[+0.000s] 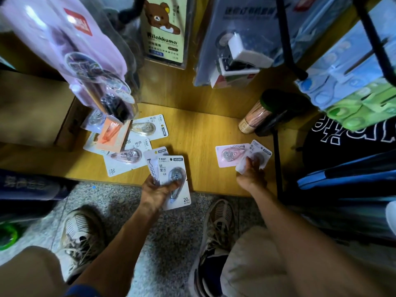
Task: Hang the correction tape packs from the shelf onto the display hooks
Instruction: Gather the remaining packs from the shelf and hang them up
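I look down at a low wooden shelf. My left hand grips a small stack of white correction tape packs over the shelf's front edge. To the right, my right hand pinches a white pack that lies partly over a pink pack. Several more packs lie scattered at the left of the shelf, one of them orange. Black display hooks hang above with carded goods on them.
A cardboard box stands at the shelf's left. A jar of thin sticks lies at the right rear. Hanging packs crowd the top: pink, a bear card, a stapler pack, blue and green packs. My shoes stand on speckled floor.
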